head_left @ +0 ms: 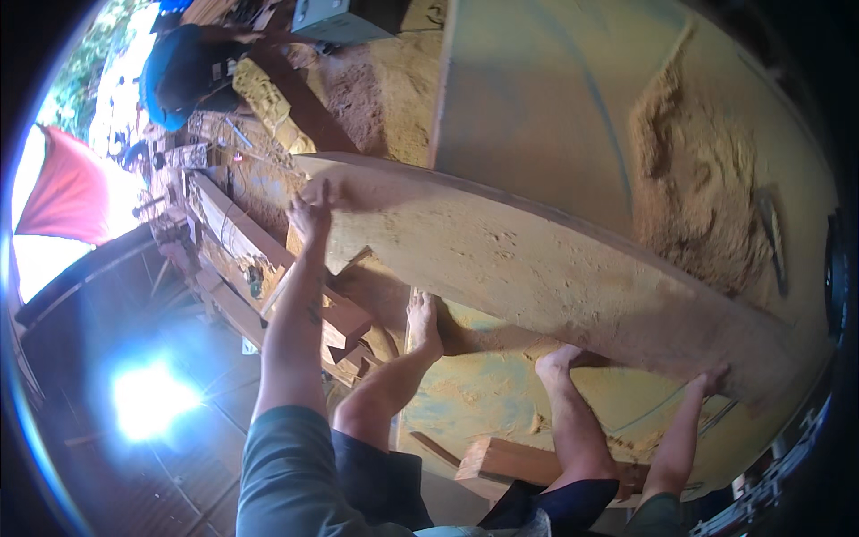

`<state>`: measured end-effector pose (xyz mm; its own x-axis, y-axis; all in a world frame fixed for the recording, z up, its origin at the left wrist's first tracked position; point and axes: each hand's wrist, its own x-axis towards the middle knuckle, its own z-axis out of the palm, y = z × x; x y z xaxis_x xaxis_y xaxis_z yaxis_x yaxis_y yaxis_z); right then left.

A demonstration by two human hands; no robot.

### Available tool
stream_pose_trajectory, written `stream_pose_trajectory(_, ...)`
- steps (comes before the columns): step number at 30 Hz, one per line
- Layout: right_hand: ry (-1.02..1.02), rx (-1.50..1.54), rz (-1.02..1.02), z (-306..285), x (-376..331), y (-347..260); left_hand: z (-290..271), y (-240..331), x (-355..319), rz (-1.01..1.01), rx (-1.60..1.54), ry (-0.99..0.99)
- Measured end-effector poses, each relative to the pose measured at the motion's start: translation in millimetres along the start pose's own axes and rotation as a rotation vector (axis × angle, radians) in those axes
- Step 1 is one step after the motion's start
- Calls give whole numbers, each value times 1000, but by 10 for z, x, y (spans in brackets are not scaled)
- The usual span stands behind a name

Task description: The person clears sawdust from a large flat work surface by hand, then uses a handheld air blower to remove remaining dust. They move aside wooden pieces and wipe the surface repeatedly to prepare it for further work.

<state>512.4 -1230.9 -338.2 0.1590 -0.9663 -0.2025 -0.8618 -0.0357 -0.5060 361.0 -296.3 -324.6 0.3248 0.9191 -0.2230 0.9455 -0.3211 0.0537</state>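
Observation:
A long, broad wooden board point(528, 255) with a curved edge stretches across the middle, its pale face marked with scuffs and sawdust. My left hand point(311, 208) grips it at the far left end, fingers over the edge. At the near right end my right hand point(711, 380) holds its lower edge, with the fingers partly hidden by blur and shadow. Between my hands, my bare left foot point(422, 322) and bare right foot point(559, 358) rest close to the board's near edge.
Sawdust point(698, 179) is heaped on the large panel point(528, 107) beyond the board, beside a thin dark tool point(772, 242). A wooden block point(510, 461) lies near my legs. Timber offcuts point(344, 322) crowd the left. Another person point(192, 76) bends at the far left, near a grey box point(344, 18).

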Motion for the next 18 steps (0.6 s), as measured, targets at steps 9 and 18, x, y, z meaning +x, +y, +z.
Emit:
stream_pose_trajectory(9, -611, -438, -1256, 381, -2783, -1225, -380, 292, -683, -155, -81, -58)
stream_pose_trajectory(18, -1112, -249, -2206, 1433, -6731, -753, -535, 267, -562, -172, -190, -94)
